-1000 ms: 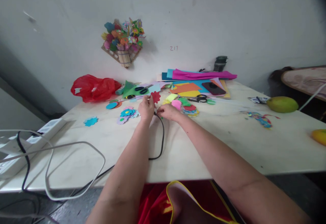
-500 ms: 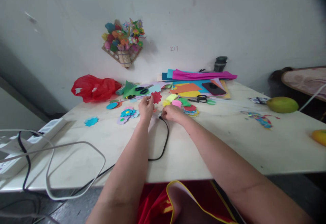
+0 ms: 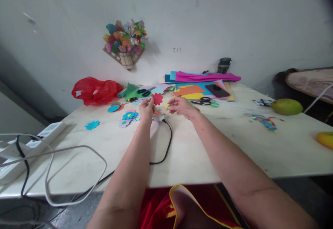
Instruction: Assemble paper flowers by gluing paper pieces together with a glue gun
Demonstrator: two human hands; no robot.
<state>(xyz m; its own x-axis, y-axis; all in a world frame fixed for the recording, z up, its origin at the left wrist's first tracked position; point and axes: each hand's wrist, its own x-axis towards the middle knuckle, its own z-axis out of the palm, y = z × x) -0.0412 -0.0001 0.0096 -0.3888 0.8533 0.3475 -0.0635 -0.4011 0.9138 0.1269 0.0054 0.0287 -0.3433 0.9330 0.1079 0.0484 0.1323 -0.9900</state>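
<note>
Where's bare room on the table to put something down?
There's a big, nearly bare patch between the right arm, the blue trinket and the table's front edge. A smaller one lies between the black cord and that arm. It's crowded behind the red paper flower: coloured paper, scissors, a phone and a red bag.

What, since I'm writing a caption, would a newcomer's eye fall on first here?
Probably the bouquet of colorful craft flowers on the pale wall, left of centre. The crumpled red plastic bag, below it and further left at the back of the table, likely comes next. Near the middle, a bright red flower cutout stands out, held in the left hand.
</note>
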